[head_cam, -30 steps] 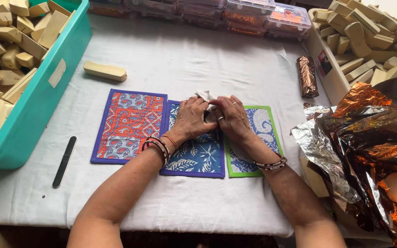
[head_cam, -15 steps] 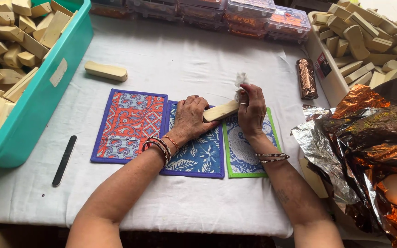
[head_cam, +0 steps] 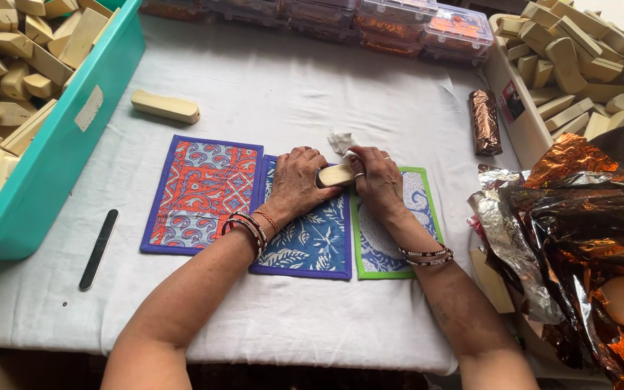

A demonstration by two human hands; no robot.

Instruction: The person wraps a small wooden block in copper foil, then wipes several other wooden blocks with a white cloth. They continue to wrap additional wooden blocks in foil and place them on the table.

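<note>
Head view, left hand (head_cam: 296,182) and right hand (head_cam: 378,180) gripping pale bar (head_cam: 336,175), foil-wrapped bar (head_cam: 484,121) well apart

We note a table under white cloth (head_cam: 269,94), three patterned mats (head_cam: 204,191), one loose pale block (head_cam: 165,106), black file (head_cam: 98,249), foil-wrapped bar (head_cam: 484,121), teal bin (head_cam: 74,137), crumpled copper foil (head_cam: 579,217).

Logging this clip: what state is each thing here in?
cream bar: lying flat, held by both hands
left hand: fingers gripping the bar
right hand: gripping the bar
white cloth: crumpled
wrapped bar: sealed in copper foil
foil sheets: loose, crinkled
lidded boxes: closed
teal bin: full
</note>
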